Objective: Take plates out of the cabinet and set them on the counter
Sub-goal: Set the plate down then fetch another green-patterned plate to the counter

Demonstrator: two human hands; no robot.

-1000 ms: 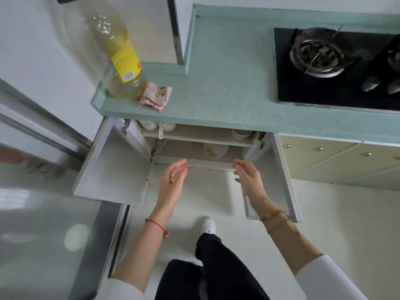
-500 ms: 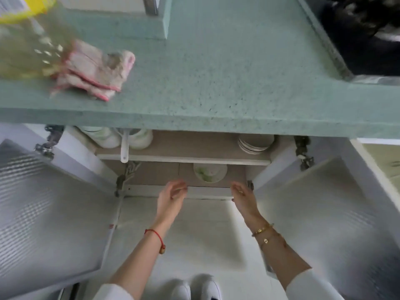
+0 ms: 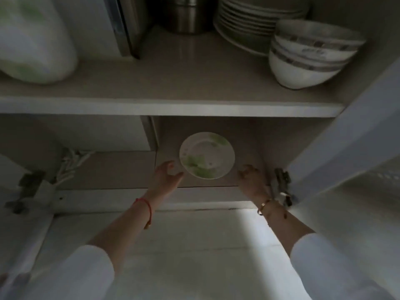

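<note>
A small white plate (image 3: 207, 155) with green leaf prints lies on the cabinet's lower floor (image 3: 121, 169). My left hand (image 3: 165, 174) reaches in just left of it, fingers spread, thumb tip near the plate's rim, holding nothing. My right hand (image 3: 252, 176) is to the plate's lower right, fingers loose, apart from the rim. On the upper shelf (image 3: 173, 105) a stack of several white plates (image 3: 244, 24) stands at the back right, partly hidden by bowls.
Stacked patterned bowls (image 3: 307, 55) sit at the shelf's right front. A white-green vessel (image 3: 32, 40) stands at the left, a steel canister (image 3: 186, 16) at the back. The open right door (image 3: 346, 137) and its hinge (image 3: 280, 182) are close beside my right wrist.
The view has dropped below the counter into the cabinet. Both hands have moved forward inside to either side of the green-printed plate.
</note>
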